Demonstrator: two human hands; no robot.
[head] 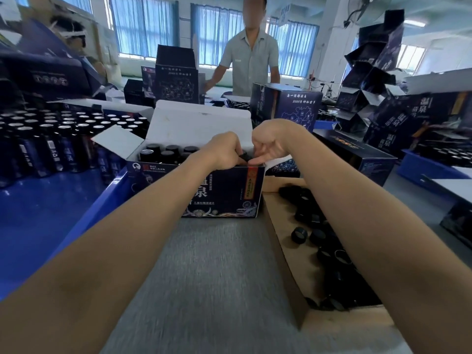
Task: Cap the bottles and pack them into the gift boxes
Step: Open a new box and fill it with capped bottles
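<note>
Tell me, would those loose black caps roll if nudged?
Probably: the caps are short and round, some lying on their sides, so they may roll. They look hollow, so likely light. The cardboard tray should contain them.

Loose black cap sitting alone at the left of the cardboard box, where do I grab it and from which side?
I'd pinch the loose cap across its round side wall, coming down from above. It lies apart from the pile of caps, so fingers fit on both sides, while the cardboard box wall stands close on its left, blocking that side.
</note>
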